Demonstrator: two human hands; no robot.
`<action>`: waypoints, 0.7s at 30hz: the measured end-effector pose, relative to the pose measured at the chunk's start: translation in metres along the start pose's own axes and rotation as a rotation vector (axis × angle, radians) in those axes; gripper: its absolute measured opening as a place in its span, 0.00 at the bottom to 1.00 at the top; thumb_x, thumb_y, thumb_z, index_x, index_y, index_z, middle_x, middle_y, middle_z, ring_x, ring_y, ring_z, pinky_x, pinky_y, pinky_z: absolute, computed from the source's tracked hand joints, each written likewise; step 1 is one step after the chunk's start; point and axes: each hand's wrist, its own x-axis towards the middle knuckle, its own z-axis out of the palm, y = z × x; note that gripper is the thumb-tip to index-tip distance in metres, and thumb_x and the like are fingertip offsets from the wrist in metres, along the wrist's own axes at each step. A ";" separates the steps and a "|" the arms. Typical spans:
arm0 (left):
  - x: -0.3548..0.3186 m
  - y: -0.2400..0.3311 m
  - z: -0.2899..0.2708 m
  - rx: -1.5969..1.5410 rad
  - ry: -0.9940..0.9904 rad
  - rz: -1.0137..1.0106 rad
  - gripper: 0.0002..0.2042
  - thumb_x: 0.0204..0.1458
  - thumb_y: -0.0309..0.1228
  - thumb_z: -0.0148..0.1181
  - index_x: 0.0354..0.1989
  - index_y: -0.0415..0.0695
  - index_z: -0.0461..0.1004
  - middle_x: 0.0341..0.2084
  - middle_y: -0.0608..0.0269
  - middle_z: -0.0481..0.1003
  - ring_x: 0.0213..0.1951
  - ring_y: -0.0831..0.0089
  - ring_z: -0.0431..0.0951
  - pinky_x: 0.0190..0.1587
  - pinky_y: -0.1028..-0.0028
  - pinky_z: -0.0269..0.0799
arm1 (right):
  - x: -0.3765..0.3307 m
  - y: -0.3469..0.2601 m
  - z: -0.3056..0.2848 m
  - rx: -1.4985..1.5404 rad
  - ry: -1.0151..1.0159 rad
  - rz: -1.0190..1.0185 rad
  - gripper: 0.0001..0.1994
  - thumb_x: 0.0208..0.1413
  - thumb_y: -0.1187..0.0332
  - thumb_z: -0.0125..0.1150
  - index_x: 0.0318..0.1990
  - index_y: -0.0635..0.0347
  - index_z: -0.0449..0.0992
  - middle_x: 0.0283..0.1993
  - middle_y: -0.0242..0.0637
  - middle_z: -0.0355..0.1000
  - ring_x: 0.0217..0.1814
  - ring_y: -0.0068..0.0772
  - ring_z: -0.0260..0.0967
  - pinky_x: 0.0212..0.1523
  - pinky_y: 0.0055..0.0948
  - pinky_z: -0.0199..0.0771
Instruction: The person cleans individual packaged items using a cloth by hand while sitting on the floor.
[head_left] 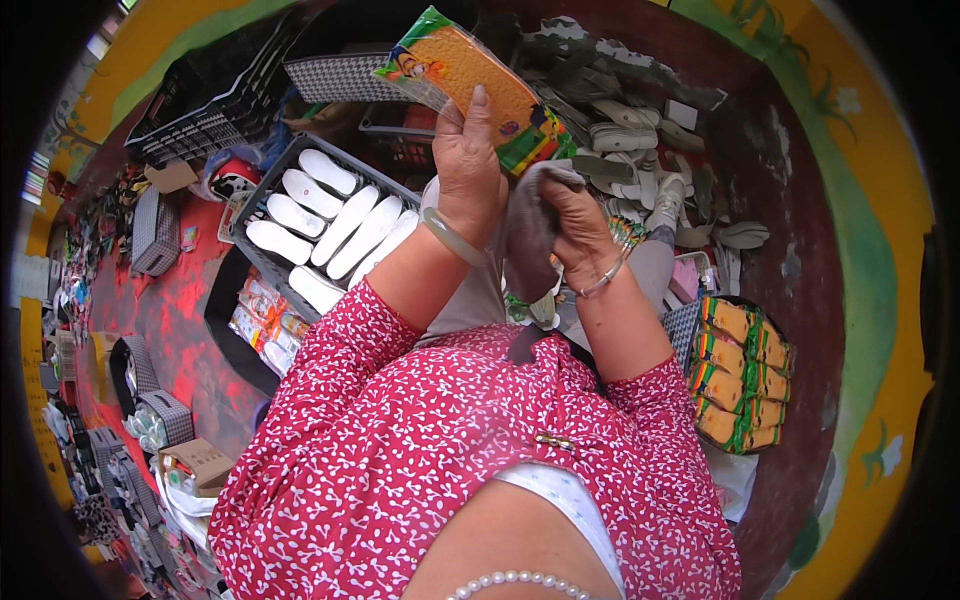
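Raised in front of me, my left hand [468,170] grips a flat, shiny packet [478,82], orange-yellow with green ends and a small cartoon picture. The thumb and fingers are closed on its lower edge. Just to the right and lower, my right hand [580,222] is closed on a dark grey-brown cloth [530,225], which hangs bunched from the fingers. The cloth's upper part is close to the packet's lower corner; whether they touch I cannot tell. Several similar orange and green packets [738,375] are stacked in rows at my right.
A grey crate [270,190] of white insoles [350,222] stands left of my arms. Beyond it are a black crate [200,100] and a houndstooth basket [340,78]. Many grey-white insoles [625,138] lie piled at the far right. Baskets and goods line the red floor [205,330] at left.
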 end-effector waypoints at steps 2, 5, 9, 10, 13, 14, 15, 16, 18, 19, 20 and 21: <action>-0.006 0.003 0.007 -0.006 -0.020 -0.022 0.12 0.58 0.34 0.48 0.45 0.41 0.66 0.37 0.61 0.73 0.40 0.71 0.75 0.45 0.71 0.72 | 0.002 0.006 0.012 -0.194 0.139 -0.166 0.16 0.47 0.76 0.62 0.45 0.63 0.71 0.41 0.35 0.73 0.41 0.30 0.72 0.44 0.26 0.73; -0.004 0.001 0.001 -0.030 0.026 -0.066 0.12 0.59 0.35 0.46 0.45 0.40 0.66 0.37 0.58 0.73 0.39 0.67 0.76 0.44 0.66 0.74 | -0.004 0.003 0.018 -0.287 0.179 -0.192 0.15 0.46 0.80 0.60 0.43 0.64 0.72 0.39 0.34 0.73 0.39 0.27 0.71 0.42 0.25 0.72; -0.002 0.002 -0.008 -0.071 0.115 -0.157 0.13 0.59 0.34 0.45 0.46 0.39 0.65 0.37 0.56 0.73 0.39 0.63 0.76 0.44 0.61 0.74 | -0.008 0.008 0.023 -0.401 0.194 -0.258 0.14 0.46 0.80 0.61 0.42 0.64 0.72 0.38 0.33 0.72 0.38 0.24 0.70 0.41 0.25 0.71; -0.002 0.003 -0.009 -0.093 0.113 -0.171 0.13 0.59 0.34 0.45 0.46 0.38 0.65 0.37 0.55 0.73 0.39 0.63 0.76 0.44 0.61 0.74 | -0.009 0.008 0.022 -0.395 0.184 -0.246 0.14 0.46 0.80 0.61 0.42 0.64 0.72 0.38 0.33 0.72 0.38 0.24 0.70 0.41 0.25 0.71; -0.004 0.006 -0.009 -0.140 0.100 -0.206 0.13 0.59 0.33 0.45 0.46 0.38 0.64 0.38 0.55 0.73 0.39 0.62 0.76 0.44 0.61 0.74 | -0.012 0.010 0.022 -0.382 0.163 -0.231 0.14 0.46 0.80 0.60 0.43 0.64 0.72 0.39 0.33 0.72 0.38 0.24 0.70 0.41 0.25 0.71; -0.003 0.008 -0.009 -0.144 0.094 -0.213 0.13 0.59 0.33 0.46 0.47 0.37 0.64 0.38 0.55 0.72 0.39 0.62 0.76 0.45 0.61 0.74 | -0.013 0.010 0.022 -0.381 0.164 -0.240 0.14 0.46 0.80 0.60 0.43 0.64 0.72 0.40 0.34 0.72 0.39 0.25 0.70 0.41 0.25 0.71; -0.003 0.010 -0.010 -0.147 0.088 -0.218 0.13 0.59 0.33 0.46 0.47 0.37 0.64 0.38 0.55 0.72 0.40 0.62 0.76 0.45 0.61 0.74 | -0.014 0.011 0.022 -0.379 0.163 -0.249 0.14 0.45 0.80 0.60 0.43 0.64 0.72 0.40 0.34 0.72 0.39 0.25 0.70 0.41 0.25 0.71; 0.000 0.009 -0.014 -0.125 0.094 -0.196 0.13 0.59 0.33 0.46 0.47 0.37 0.64 0.38 0.55 0.73 0.40 0.63 0.76 0.45 0.61 0.73 | -0.015 0.010 0.021 -0.382 0.141 -0.192 0.15 0.45 0.80 0.60 0.43 0.64 0.72 0.40 0.34 0.72 0.39 0.25 0.70 0.41 0.25 0.71; 0.006 0.007 -0.024 -0.083 0.103 -0.154 0.13 0.59 0.32 0.46 0.47 0.37 0.64 0.39 0.56 0.73 0.41 0.64 0.75 0.47 0.62 0.73 | -0.020 0.002 0.006 -0.391 0.097 -0.081 0.15 0.45 0.80 0.60 0.43 0.64 0.71 0.40 0.34 0.71 0.39 0.25 0.69 0.41 0.25 0.71; 0.010 0.013 -0.025 -0.051 0.094 -0.117 0.13 0.58 0.31 0.47 0.47 0.37 0.64 0.39 0.57 0.73 0.41 0.65 0.75 0.47 0.64 0.72 | -0.021 -0.002 -0.007 -0.426 0.095 -0.035 0.14 0.45 0.80 0.60 0.43 0.64 0.71 0.39 0.34 0.72 0.40 0.26 0.70 0.41 0.26 0.71; 0.013 0.021 -0.025 -0.018 0.084 -0.080 0.13 0.58 0.31 0.47 0.48 0.37 0.64 0.39 0.57 0.73 0.42 0.66 0.75 0.48 0.65 0.71 | -0.030 -0.010 -0.016 -0.410 0.147 -0.027 0.14 0.46 0.77 0.62 0.43 0.64 0.71 0.39 0.35 0.72 0.40 0.27 0.70 0.41 0.27 0.72; 0.016 0.032 -0.024 -0.016 0.059 -0.104 0.13 0.58 0.31 0.47 0.49 0.37 0.64 0.39 0.58 0.73 0.42 0.67 0.75 0.48 0.68 0.71 | -0.031 -0.021 -0.027 -0.336 0.141 -0.035 0.16 0.46 0.74 0.63 0.44 0.63 0.71 0.40 0.35 0.72 0.40 0.27 0.70 0.40 0.28 0.73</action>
